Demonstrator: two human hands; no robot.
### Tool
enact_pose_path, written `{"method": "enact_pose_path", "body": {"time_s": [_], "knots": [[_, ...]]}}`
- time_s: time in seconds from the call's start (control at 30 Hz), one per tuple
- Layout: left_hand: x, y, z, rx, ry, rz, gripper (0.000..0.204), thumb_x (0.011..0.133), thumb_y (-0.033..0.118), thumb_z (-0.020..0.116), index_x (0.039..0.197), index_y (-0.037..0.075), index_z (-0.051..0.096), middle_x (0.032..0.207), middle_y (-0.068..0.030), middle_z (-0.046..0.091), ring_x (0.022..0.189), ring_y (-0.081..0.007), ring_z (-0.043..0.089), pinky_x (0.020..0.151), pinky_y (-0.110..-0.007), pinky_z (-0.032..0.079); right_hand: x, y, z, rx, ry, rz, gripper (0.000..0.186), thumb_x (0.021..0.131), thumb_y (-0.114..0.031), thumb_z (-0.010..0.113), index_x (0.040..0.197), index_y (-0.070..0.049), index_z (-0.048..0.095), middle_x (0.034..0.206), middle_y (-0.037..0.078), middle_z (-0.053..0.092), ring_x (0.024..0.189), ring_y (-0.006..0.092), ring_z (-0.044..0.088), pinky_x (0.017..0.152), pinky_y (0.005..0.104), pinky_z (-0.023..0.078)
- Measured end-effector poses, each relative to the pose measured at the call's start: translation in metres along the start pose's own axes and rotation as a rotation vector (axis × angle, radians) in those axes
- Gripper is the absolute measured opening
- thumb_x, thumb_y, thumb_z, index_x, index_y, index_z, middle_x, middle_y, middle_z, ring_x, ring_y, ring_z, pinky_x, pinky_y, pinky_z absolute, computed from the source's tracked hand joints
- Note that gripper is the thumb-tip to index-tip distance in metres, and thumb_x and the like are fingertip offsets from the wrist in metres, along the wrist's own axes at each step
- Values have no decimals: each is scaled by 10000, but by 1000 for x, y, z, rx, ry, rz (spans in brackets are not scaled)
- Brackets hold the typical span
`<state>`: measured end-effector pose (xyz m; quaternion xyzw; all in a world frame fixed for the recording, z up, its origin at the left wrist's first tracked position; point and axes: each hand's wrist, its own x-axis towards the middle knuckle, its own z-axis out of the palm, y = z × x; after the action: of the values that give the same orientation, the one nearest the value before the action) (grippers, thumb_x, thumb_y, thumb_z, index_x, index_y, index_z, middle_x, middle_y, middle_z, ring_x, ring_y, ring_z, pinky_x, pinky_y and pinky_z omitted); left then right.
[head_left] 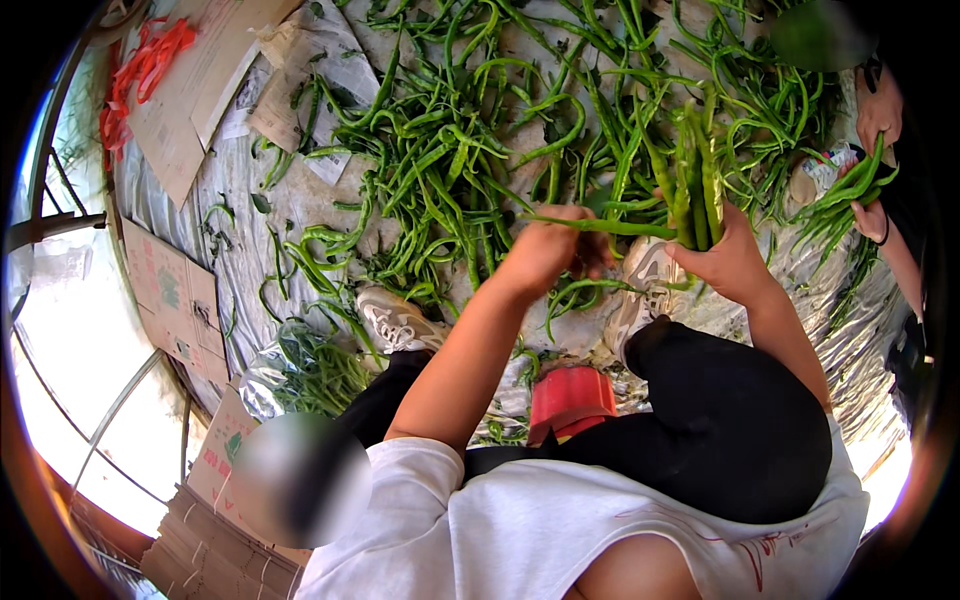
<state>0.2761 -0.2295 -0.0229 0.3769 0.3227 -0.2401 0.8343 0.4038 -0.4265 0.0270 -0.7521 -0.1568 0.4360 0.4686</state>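
Note:
My right hand (735, 258) is wrapped round a bundle of long green chili peppers (693, 190), which stand roughly upright in its grip. To the left of it, my left hand (553, 250) is closed on a single long green chili pepper (625, 228) that points sideways at the bundle. Some fingertips of the left hand are smeared by motion. Beneath and beyond both hands, a broad heap of loose green chili peppers (440, 170) is spread over a pale ground sheet (330, 210).
At the right edge, another person's hand (872, 220) holds a bunch of peppers (845, 195). Flat cardboard (175, 290) and red plastic strips (150, 65) lie left. A clear bag of peppers (310, 370) and a red seat-like object (570, 398) are near my legs.

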Motion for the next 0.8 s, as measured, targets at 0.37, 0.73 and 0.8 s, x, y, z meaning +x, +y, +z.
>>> {"method": "enact_pose_path", "body": {"time_s": [0.37, 0.73, 0.8], "knots": [[47, 13, -89, 1582, 994, 424, 348, 704, 174, 716, 1023, 100, 599, 1141, -161, 540, 1079, -314, 477, 906, -477, 379, 8, 32, -23, 527, 93, 204, 442, 700, -3, 706, 1091, -54, 506, 945, 61, 583, 848, 173, 595, 749, 290, 482], [39, -43, -46, 1069, 610, 540, 309, 781, 207, 699, 965, -28, 621, 979, -227, 609, 942, -385, 574, 794, -435, 482, 6, 46, -30, 658, 377, 49, 358, 783, 59, 645, 1079, -70, 492, 954, 67, 590, 901, 180, 593, 832, 319, 484], [43, -28, -74, 1171, 1041, 557, 320, 823, 178, 638, 1059, -18, 544, 1052, -207, 555, 866, -375, 591, 742, -432, 493, 7, 48, -29, 750, 381, 35, 341, 799, 56, 638, 1078, -77, 494, 960, 72, 597, 922, 186, 596, 862, 344, 493]]}}
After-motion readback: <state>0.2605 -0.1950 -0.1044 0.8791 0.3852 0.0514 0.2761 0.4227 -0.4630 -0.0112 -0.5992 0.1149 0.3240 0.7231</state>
